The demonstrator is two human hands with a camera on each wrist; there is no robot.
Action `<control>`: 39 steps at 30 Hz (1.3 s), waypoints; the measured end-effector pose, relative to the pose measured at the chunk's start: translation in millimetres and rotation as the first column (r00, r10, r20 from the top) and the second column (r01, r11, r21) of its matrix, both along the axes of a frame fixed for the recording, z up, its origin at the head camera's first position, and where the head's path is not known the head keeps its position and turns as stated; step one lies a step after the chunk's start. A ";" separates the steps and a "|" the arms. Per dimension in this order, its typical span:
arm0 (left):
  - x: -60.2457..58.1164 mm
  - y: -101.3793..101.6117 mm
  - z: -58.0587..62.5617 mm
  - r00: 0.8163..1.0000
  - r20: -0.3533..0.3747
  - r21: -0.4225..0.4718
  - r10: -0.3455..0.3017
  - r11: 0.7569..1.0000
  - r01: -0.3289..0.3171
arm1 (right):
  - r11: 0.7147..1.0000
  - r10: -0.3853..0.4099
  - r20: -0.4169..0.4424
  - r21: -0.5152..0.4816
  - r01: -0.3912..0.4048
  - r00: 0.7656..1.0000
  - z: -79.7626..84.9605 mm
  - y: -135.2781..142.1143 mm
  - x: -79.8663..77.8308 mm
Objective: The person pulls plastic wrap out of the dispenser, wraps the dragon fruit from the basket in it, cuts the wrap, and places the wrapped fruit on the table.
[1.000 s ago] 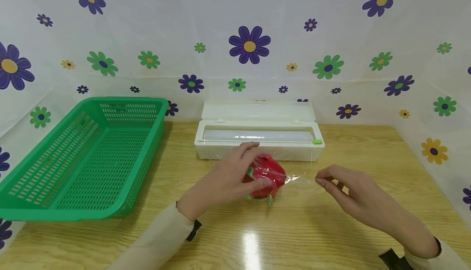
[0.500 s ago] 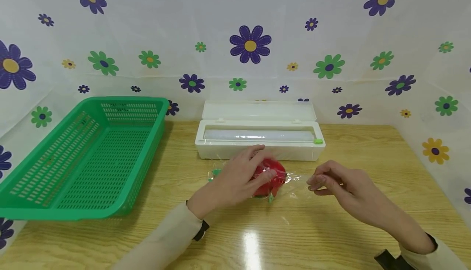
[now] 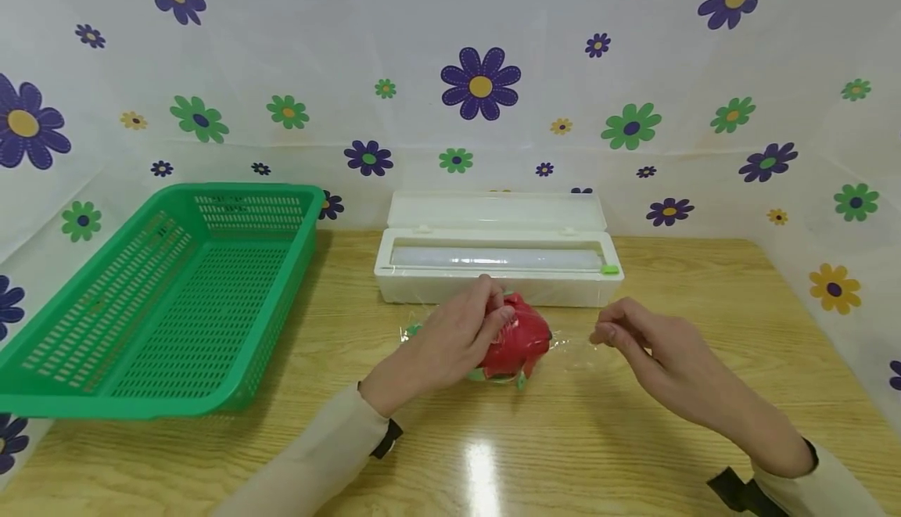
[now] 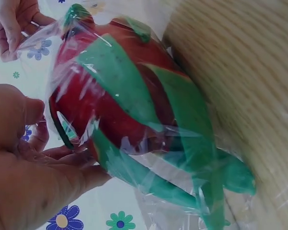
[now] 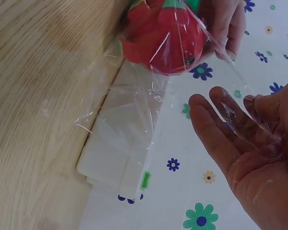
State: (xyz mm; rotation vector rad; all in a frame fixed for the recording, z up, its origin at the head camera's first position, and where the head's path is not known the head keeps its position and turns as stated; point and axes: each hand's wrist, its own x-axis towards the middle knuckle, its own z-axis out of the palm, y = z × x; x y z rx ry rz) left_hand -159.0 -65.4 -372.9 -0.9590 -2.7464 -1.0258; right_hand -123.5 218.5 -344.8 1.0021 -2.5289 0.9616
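Note:
A red toy-like dragon fruit [image 3: 522, 346] with green scales lies on the table, wrapped in clear cling film [image 5: 120, 112]. My left hand [image 3: 445, 339] is at its left side. The left thumb and forefinger come together on the film near the top, and other fingers [image 4: 81, 165] touch the fruit. To the right, my right hand [image 3: 672, 364] pinches a loose end of the film, which stretches from the fruit. In the right wrist view, film also runs across the right fingers [image 5: 209, 127]. The left fingertips are partly hidden in the head view.
Behind the fruit stands an open white cling film box [image 3: 493, 290] with a film roll [image 3: 496, 257] and a green slider [image 3: 610, 270]. A green basket [image 3: 232, 403] sits at the left. A flowered cloth [image 3: 394, 24] hangs behind the wooden table [image 3: 563, 454].
My left thumb has moved up off the front of the dragon fruit toward the forefinger, uncovering more red. The right hand has moved slightly left, then up a little, still pinching film.

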 end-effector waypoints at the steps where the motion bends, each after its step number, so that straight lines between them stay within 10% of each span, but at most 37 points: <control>1: -0.3 -0.2 -0.1 1.000 0.016 0.011 0.003 1.000 -0.003 | 1.000 -0.006 -0.010 0.003 0.006 1.000 0.3 -1.5 -1.5; 22: 1.1 6.1 -15.1 0.998 0.008 0.201 0.070 0.977 -0.070 | 0.985 -0.151 0.072 -0.072 0.156 0.986 -2.7 -34.0 -41.1; 39: -1.9 -1.7 -18.9 0.996 -0.089 0.176 -0.028 0.983 0.044 | 0.979 -0.161 0.105 0.146 0.145 0.981 -20.5 -49.8 -72.9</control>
